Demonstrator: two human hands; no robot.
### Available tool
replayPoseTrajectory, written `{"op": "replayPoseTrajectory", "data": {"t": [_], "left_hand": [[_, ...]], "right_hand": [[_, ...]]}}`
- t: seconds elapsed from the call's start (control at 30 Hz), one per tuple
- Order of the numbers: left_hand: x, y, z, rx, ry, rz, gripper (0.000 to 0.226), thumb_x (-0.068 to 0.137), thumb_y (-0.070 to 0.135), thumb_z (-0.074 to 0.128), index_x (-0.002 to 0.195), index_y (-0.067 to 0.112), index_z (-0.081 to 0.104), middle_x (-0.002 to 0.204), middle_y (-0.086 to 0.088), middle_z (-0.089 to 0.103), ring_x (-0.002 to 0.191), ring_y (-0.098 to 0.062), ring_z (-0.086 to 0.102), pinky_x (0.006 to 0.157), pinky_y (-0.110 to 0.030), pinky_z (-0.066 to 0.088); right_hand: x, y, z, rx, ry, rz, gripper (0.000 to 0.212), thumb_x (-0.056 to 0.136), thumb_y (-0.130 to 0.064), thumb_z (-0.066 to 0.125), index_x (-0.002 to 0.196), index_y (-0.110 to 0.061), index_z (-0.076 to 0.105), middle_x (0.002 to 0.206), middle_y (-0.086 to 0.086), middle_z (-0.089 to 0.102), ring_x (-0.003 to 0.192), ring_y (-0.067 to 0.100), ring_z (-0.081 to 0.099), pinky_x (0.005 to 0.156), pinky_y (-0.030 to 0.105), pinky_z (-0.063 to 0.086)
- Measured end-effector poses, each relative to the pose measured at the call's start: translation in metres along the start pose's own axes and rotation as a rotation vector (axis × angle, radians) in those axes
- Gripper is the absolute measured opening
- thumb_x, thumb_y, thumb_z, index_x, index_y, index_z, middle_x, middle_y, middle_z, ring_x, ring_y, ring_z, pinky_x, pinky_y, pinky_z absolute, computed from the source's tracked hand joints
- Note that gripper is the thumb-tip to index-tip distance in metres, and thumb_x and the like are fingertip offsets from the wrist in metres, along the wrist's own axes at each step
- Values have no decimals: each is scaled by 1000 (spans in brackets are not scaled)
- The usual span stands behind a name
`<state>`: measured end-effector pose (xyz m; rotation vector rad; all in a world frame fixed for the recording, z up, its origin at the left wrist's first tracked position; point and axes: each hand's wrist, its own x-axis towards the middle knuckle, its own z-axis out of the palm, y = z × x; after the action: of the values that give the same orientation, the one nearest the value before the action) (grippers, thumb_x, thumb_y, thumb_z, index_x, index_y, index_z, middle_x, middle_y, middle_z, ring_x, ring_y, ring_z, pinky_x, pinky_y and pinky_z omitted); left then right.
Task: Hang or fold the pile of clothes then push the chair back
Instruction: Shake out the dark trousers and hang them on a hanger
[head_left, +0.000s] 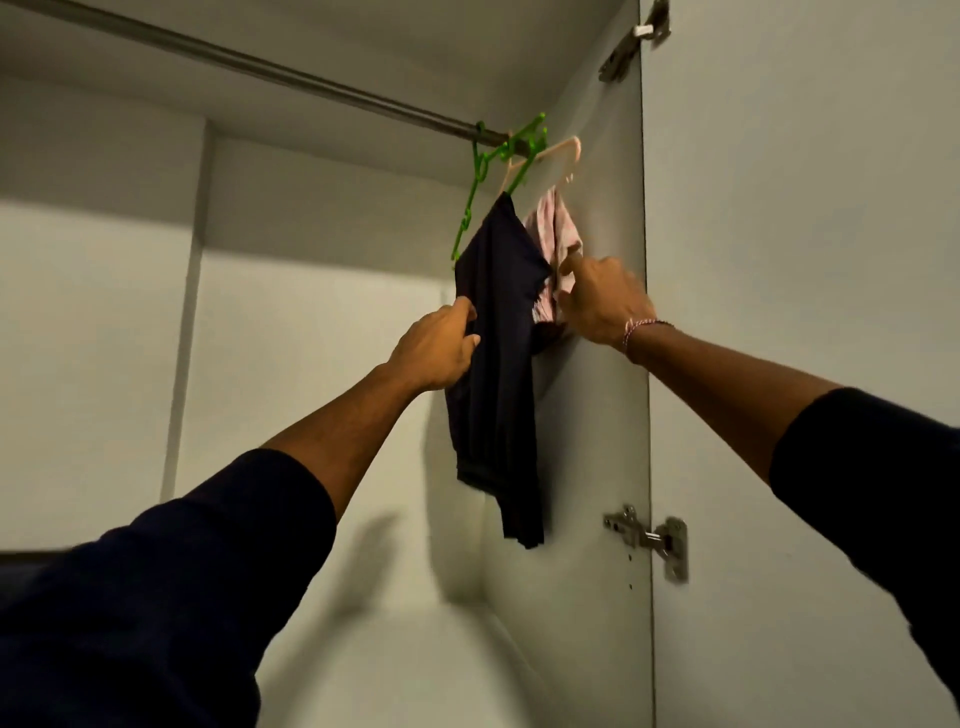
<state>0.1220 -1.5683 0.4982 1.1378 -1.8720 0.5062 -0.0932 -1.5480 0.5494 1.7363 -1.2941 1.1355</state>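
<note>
Head view: left hand (434, 347) pinching limp dark garment (498, 374), right hand (597, 304) open against crumpled pink cloth (558, 228).

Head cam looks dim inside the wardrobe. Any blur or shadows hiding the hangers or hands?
Head view: dim, yellowish light; both hands' shadows smear the back wall; rail bows from wide-angle; green hanger, dark garment, left hand, right hand are readable.

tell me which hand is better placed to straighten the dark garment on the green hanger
Left. The left hand already grips the dark garment at its edge, below the green hanger. The right hand is on the pink garment behind it.
</note>
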Motion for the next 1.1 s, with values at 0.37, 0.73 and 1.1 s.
{"op": "replayPoseTrajectory", "data": {"t": [0.37, 0.73, 1.1], "left_hand": [[-150, 96, 18, 190, -245, 130, 45, 102, 37, 51, 143, 21, 40, 142, -6, 49, 127, -28, 49, 103, -47, 41], [-277, 204, 53, -14, -386, 313, 49, 100, 39, 54, 143, 20, 40, 146, -6, 49, 132, -26, 47, 107, -45, 39], [-440, 363, 74, -314, -560, 592, 43, 100, 34, 55, 139, 20, 44, 141, -4, 52, 127, -25, 51, 103, -41, 41]], "right_hand": [[-225, -12, -38, -48, -567, -135, 41, 97, -34, 64, 133, -15, 57, 125, 10, 65, 107, 27, 64, 88, 35, 55], [-380, 2, -151, -199, -774, 74, 43, 95, -36, 66, 134, -19, 57, 126, 8, 61, 118, 27, 56, 88, 36, 47], [-567, 34, -309, -367, -938, 486, 37, 94, -33, 66, 128, -20, 61, 121, 7, 64, 111, 25, 60, 89, 38, 53]]}}
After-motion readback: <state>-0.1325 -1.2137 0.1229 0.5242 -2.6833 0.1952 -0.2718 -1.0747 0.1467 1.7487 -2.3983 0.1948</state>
